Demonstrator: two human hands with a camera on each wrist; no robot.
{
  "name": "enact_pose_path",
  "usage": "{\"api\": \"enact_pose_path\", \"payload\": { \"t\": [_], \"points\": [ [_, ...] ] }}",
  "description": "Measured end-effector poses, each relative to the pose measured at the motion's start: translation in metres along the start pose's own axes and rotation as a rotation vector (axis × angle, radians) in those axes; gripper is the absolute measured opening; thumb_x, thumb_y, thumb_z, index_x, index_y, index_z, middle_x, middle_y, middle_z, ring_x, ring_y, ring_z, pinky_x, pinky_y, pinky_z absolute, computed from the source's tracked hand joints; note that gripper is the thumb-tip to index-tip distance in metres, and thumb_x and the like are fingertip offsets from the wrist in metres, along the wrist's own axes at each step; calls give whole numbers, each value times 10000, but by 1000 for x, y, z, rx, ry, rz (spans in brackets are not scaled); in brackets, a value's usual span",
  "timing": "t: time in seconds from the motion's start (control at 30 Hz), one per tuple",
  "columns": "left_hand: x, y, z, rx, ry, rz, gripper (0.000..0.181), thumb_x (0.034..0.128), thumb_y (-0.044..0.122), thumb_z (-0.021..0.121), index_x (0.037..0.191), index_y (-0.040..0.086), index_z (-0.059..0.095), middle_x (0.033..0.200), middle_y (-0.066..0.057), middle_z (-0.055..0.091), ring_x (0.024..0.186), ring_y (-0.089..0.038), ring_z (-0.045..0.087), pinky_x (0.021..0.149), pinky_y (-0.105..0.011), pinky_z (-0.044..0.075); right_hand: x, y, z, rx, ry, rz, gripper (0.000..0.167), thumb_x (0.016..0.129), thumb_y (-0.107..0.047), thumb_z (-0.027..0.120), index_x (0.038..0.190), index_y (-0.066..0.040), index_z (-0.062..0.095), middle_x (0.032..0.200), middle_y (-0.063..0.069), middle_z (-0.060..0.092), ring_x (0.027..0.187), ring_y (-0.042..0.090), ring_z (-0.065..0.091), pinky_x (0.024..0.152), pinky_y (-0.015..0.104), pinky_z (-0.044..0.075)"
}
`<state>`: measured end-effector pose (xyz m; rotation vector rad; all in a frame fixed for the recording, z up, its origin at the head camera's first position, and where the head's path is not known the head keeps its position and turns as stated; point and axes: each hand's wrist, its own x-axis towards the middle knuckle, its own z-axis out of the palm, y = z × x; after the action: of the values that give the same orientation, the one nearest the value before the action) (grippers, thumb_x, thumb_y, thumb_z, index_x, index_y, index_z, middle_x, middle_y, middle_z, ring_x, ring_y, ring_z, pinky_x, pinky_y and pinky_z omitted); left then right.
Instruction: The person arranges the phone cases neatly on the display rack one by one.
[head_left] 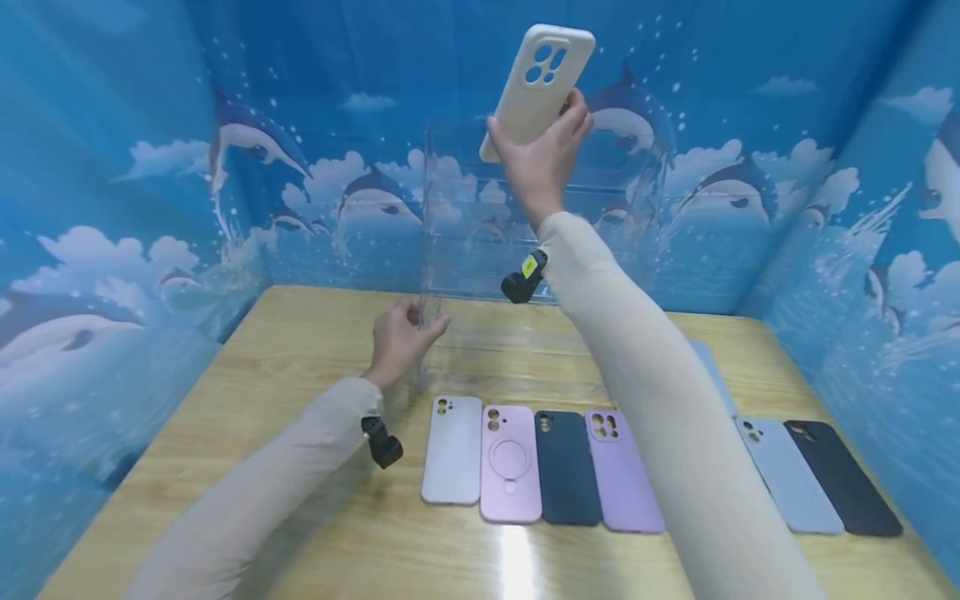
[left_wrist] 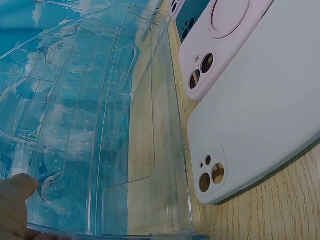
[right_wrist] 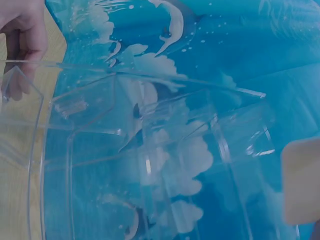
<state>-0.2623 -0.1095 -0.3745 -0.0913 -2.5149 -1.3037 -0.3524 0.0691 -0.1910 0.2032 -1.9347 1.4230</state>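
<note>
My right hand [head_left: 546, 162] grips an off-white phone case [head_left: 525, 104], holding it tilted above the top of a clear plastic display rack [head_left: 427, 217]. The case has a camera cutout with several holes; in the right wrist view only a blurred corner of the case [right_wrist: 302, 182] shows. Down at the rack's left side, my left hand [head_left: 402, 340] holds the side panel, thumb on one face and fingers on the other. Through the left wrist view, the rack [left_wrist: 165, 125] shows stepped tiers, and the thumb [left_wrist: 20, 189] lies against its side.
In front of the rack lies a row of phone cases: white [head_left: 452, 450], pink with a ring [head_left: 510, 467], dark green [head_left: 567, 471] and purple [head_left: 622, 475]. Farther right are a light blue case [head_left: 791, 475] and a black case [head_left: 843, 479]. Dolphin-printed curtains [head_left: 360, 100] surround the wooden table [head_left: 315, 333].
</note>
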Motion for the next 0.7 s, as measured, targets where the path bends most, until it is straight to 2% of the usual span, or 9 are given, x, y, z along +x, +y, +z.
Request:
{"api": "enact_pose_path", "payload": {
  "t": [0.17, 0.4, 0.7],
  "points": [
    [1, 0, 0, 10, -9, -16, 385, 836, 351, 745, 990, 25, 608, 977, -177, 674, 875, -271, 630, 800, -414, 560, 2, 5, 5, 8, 22, -58, 882, 798, -369, 770, 1431, -128, 204, 1393, 28, 287, 1257, 97, 402, 1009, 183, 412],
    [0, -2, -1, 13, 0, -21, 382, 834, 343, 748, 975, 18, 603, 963, -183, 677, 852, -278, 636, 776, -416, 568, 5, 11, 14, -11, 14, -11, 892, 797, -385, 770, 1440, -141, 202, 1399, 20, 290, 1264, 95, 401, 1022, 186, 419],
    [-1, 1, -1, 11, 3, 6, 375, 837, 344, 744, 955, 18, 600, 934, -175, 675, 833, -276, 638, 760, -413, 572, 7, 16, 18, -40, 24, 23, 922, 803, -406, 757, 1466, -164, 164, 1426, 8, 271, 1283, 96, 391, 1048, 205, 404]
  ]
}}
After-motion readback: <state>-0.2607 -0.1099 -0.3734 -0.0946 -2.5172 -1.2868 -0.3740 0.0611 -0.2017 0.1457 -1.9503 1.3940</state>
